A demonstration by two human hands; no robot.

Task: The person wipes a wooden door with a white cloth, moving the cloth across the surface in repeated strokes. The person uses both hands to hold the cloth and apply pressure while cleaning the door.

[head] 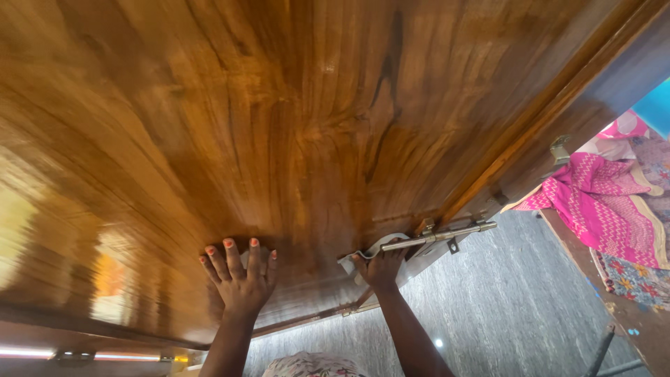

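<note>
Your right hand [380, 269] grips the white handle [377, 246] at the near end of the metal sliding bolt [440, 235], whose long axis points rightward toward the door edge, while your left hand [241, 276] lies spread flat on the wooden door [279, 126].

From my remote seat I see a door [314, 126] of varnished wood, glossy and smooth, with dark grain streaks and bright patches of reflected light on its polish. Its frame [593, 98] is wood too, darker and less shiny. The sliding bolt [440, 236] looks like brushed metal, pale brass in tone with a dull sheen. A white cloth [380, 246] sits bunched and soft under my right hand [380, 269], matt. The floor [502, 300] appears to be grey stone, streaked, with a slight gloss. The pink zigzag fabric [600, 202] is matt woven cloth.
</note>
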